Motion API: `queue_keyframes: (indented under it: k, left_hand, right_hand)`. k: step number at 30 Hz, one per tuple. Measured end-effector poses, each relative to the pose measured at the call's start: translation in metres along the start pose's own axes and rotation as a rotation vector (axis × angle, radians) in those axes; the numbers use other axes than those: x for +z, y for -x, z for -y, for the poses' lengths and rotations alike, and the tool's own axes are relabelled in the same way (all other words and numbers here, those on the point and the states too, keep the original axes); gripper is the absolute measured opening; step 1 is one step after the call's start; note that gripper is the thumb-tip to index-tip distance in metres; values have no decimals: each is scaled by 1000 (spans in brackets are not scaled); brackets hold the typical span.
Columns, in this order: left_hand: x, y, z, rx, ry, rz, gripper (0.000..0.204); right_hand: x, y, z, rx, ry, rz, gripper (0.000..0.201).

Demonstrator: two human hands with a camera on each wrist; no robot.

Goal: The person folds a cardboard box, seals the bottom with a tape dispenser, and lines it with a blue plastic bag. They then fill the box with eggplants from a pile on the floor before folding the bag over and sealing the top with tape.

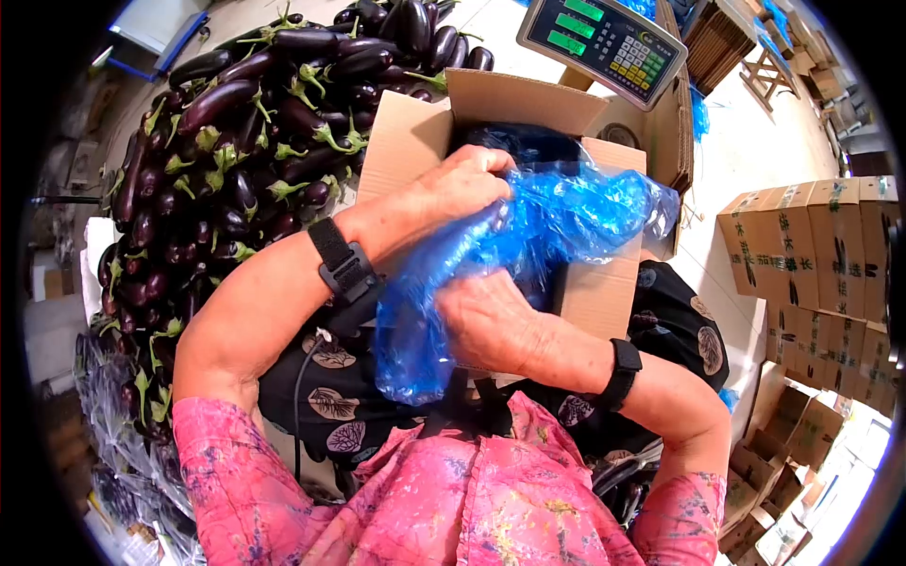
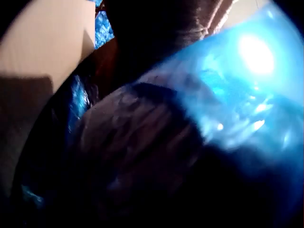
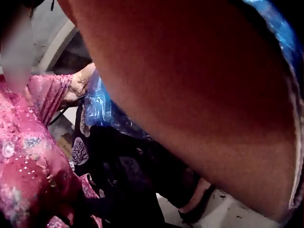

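Observation:
A blue plastic bag [image 1: 566, 212] lines an open cardboard box [image 1: 602, 283] in the head view, its loose film spilling left over the forearm side. My left hand [image 1: 467, 184] is at the box's left side, fingers curled on the film. Nearer my body, my right hand [image 1: 491, 321] grips the bunched film, its fingertips hidden by plastic. Dark contents show under the film inside the box. The left wrist view is mostly shadow and shiny blue film [image 2: 228, 95]. Skin fills much of the right wrist view, with blue film [image 3: 99, 102] beside it.
Many eggplants [image 1: 302, 118] are heaped to the left and behind the box. A scale display [image 1: 604, 42] stands just beyond it. Printed cartons [image 1: 812, 245] are stacked at the right. Clear plastic wrapping [image 1: 132, 424] lies at the lower left.

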State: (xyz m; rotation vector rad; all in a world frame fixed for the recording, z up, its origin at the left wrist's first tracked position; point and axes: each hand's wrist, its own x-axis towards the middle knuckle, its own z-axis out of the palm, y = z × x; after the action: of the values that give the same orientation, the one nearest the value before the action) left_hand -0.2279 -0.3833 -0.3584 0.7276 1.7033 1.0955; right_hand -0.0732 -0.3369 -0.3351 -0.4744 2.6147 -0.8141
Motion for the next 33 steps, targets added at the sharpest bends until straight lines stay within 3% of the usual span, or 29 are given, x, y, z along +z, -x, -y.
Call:
queue_keyframes:
  k: [3,4,7,8,9,11,12,13,15,18,19,20,21,22,23,25,27,28,29,30,32,33]
  left_hand:
    - [-19,-7,12,68,-258,12,29]
    - [-22,-8,14,23,-310,15,31]
    - [-18,-20,27,-189,-116,28,28]
    - [-12,-22,27,-146,-69,-7,27]
    - [-8,-25,26,-119,-50,-29,27]
    - [1,-26,22,-69,-16,-77,26]
    - [6,-26,26,-75,215,-50,27]
    - [4,-24,27,-67,202,-34,27]
    - [0,-21,25,-45,185,1,27]
    - [-11,-27,31,95,-200,-39,28]
    - [-18,-30,37,151,-301,-39,29]
    - [-28,-30,40,214,-309,46,30]
    - [-31,-26,37,224,-339,47,30]
    - [-33,-24,33,239,-368,52,31]
    - [-33,-22,28,256,-396,58,32]
    - [-33,-16,28,330,-502,30,26]
    - [-36,-13,39,383,-641,56,22]
    - [-33,-11,46,490,-774,62,20]
    - [-30,-4,43,438,-953,148,19]
    - [-28,9,44,435,-932,257,18]
    - [-18,49,36,467,-675,435,9]
    - [5,50,45,411,-945,658,7]
  right_hand:
    - [17,3,-27,-119,-111,-341,38]
    - [22,6,-39,-147,-127,-325,56]
    - [14,1,-40,0,-439,-133,64]
    - [18,-7,-37,-77,-420,-136,71]
    - [18,-16,-35,-150,-409,-134,65]
    - [13,-27,-23,-133,-653,132,47]
    - [20,-29,-17,-169,-814,211,27]
    - [18,-22,-9,-307,-1013,124,20]
    - [22,-16,-5,-260,-753,58,24]
    - [-9,-12,-10,-28,-1040,285,27]
    - [-27,-7,-14,174,-1063,262,28]
    - [-41,-6,-24,287,-1145,202,29]
    - [-42,2,-41,234,-1164,45,27]
    - [-42,7,-50,365,-1470,-108,24]
    - [-39,11,-63,434,-1603,-268,23]
    - [-37,36,-83,464,-1578,-440,22]
    - [-21,51,-101,630,-1496,-550,28]
    - [-13,57,-107,711,-1454,-605,32]
    - [-10,61,-107,661,-1340,-609,38]
    - [-8,66,-105,613,-1226,-611,44]
    - [-3,69,-106,575,-979,-536,67]
    - [2,70,-114,521,-828,-453,60]
